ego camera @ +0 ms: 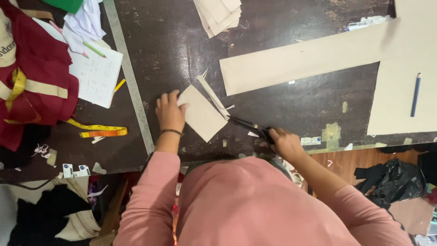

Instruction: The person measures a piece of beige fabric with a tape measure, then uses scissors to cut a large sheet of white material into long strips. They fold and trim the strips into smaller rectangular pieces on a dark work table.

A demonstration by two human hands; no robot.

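On the dark counter (pixel 291 105), a small tan paper piece (pixel 202 114) lies between the two hands, tilted so its long axis runs from upper left to lower right. The left hand (pixel 169 111) lies directly at its left edge, fingers (pixel 175 96) together and pressed flat on the corner, the wrist reaching straight forward from a pink sleeve. The right hand (pixel 286 142) sits lower right, well apart from the piece, fingers closed around the handles of dark scissors (pixel 250 125). The blades point up-left, their tip touching the piece's right edge, where narrow offcut strips (pixel 214 96) fan out. A large tan L-shaped sheet (pixel 318 59) lies beyond, and a steel ruler (pixel 129 77) runs left of the left hand.
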